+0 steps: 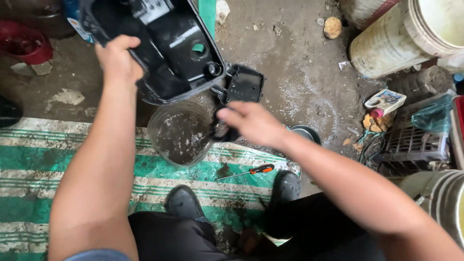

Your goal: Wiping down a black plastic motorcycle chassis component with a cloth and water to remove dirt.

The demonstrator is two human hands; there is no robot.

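My left hand [117,59] grips the edge of a large black plastic housing [169,48] and holds it tilted above a clear plastic container [180,131] of dirty liquid. My right hand [251,123] holds a small dark wet object [221,130], perhaps a rag or brush, at the container's right rim, just below the housing's lower end. A smaller black plastic cover [245,84] lies on the ground right behind it.
A green-and-white striped mat [29,164] covers the ground, with an orange-handled screwdriver [251,171] on it by my black shoes [286,186]. White buckets [401,36] and a dark crate [415,137] stand at the right. A red bowl [24,44] sits far left.
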